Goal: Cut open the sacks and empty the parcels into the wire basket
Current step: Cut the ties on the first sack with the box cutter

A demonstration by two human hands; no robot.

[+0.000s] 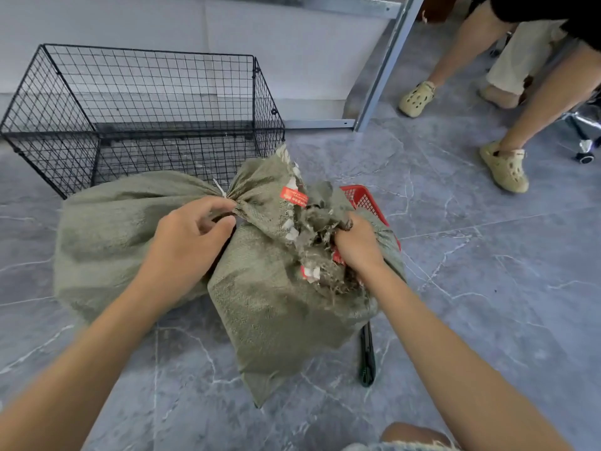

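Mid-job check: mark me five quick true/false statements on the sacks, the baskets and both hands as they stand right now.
1. Parcels already lie in the wire basket. False: no parcels show in it.
2. The left hand pinches the tied neck of the rear sack. True.
3. The right hand holds a cutter. False: it grips the frayed top of the front sack; a dark tool lies on the floor beside that sack.
4. A red plastic basket sits behind the front sack. True.
5. The rear sack's neck is untied. False: a white tie cinches it.
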